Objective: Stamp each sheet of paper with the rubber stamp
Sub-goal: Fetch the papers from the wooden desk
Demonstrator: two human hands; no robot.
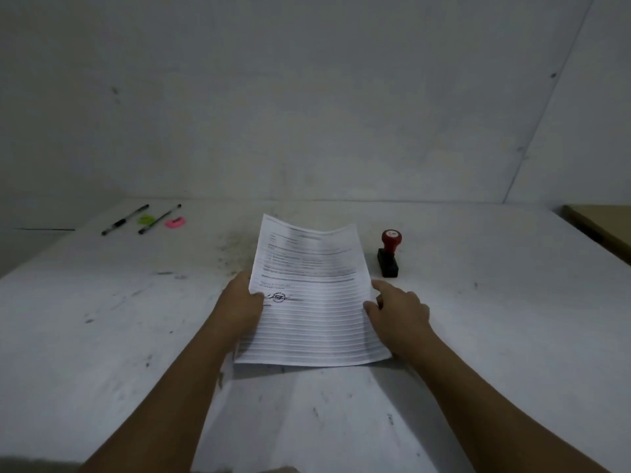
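While left hand [244, 302] pinches the sheets [312, 295] by the left edge, I see right hand [399, 310] touching the right edge, grip unclear. Stamp [389, 252] stands on counter [102, 336] just right of them.
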